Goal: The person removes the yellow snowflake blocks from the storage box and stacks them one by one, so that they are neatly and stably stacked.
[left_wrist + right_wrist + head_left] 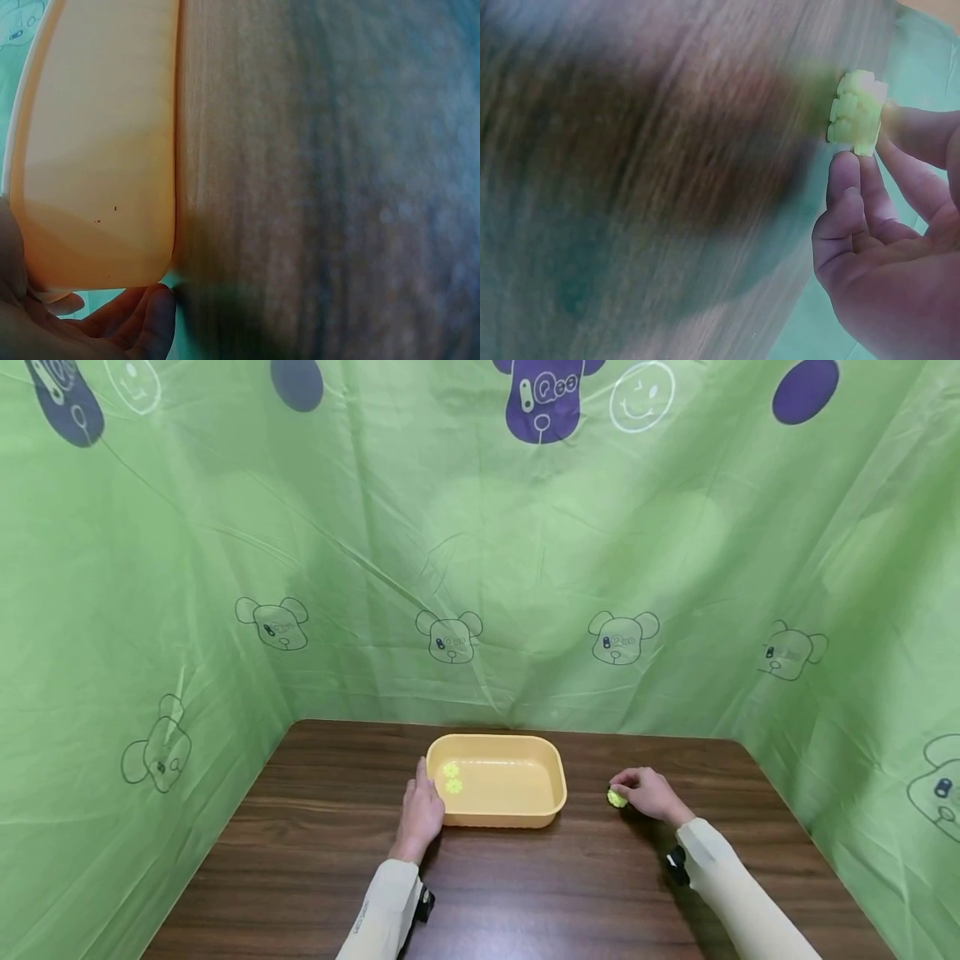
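A pale yellow-orange plastic basin (495,820) stands on the table. My left hand (422,817) holds its near left corner: the fingers (156,319) lie along the outside of the left end and the thumb is at the rim. Inside the basin, at its left end, lie two small yellow-green flower-shaped pieces (453,786). To the right of the basin, my right hand (651,793) pinches another yellow-green flower-shaped piece (857,112) between thumb and fingertips, close over the table. Its scalloped edge shows in the right wrist view.
The dark wood-grain table (517,885) spreads around the basin. Green cloth (540,552) printed with bear heads hangs behind the table and on both sides. Each sleeve has a black wrist device (677,866) on it.
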A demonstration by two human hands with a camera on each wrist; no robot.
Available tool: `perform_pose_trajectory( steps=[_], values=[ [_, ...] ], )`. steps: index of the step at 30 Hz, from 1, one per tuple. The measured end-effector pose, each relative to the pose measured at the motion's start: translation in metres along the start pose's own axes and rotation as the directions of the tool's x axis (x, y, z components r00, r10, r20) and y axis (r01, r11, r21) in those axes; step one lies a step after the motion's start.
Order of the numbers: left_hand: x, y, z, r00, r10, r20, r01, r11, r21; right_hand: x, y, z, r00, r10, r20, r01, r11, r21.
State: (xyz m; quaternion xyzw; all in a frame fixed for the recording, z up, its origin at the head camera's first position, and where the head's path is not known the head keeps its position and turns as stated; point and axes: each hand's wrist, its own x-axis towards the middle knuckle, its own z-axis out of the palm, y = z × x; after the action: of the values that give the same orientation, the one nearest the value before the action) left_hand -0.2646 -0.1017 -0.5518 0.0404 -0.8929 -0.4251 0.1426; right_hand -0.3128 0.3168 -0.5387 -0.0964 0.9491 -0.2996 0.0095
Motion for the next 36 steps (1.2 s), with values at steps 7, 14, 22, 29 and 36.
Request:
perform_pose_trajectory(
  steps=[7,14,22,29,36],
  values=[
    [0.001,-0.003,0.001,1.000,0.002,-0.006,-0.002,1.000,-0.004,-0.002,-0.001,0.001,1.000,0.016,0.012,-0.016,1.000,0.006],
    [-0.001,-0.003,0.001,1.000,-0.011,-0.002,0.011,1.000,-0.007,-0.006,-0.006,0.002,0.999,0.030,0.013,-0.030,1.000,0.005],
    [-0.001,-0.003,0.001,1.000,-0.006,-0.007,0.006,1.000,-0.010,-0.008,-0.010,0.001,0.999,0.036,0.011,-0.036,0.999,0.002],
    [-0.001,-0.001,0.000,1.000,-0.009,0.001,0.009,1.000,-0.022,-0.007,-0.014,-0.001,0.999,0.044,0.005,-0.044,0.999,-0.013],
    [0.000,0.000,-0.001,1.000,0.005,-0.012,-0.005,1.000,-0.023,0.003,-0.021,0.002,0.973,-0.053,-0.226,0.044,0.998,-0.048]
  ],
)
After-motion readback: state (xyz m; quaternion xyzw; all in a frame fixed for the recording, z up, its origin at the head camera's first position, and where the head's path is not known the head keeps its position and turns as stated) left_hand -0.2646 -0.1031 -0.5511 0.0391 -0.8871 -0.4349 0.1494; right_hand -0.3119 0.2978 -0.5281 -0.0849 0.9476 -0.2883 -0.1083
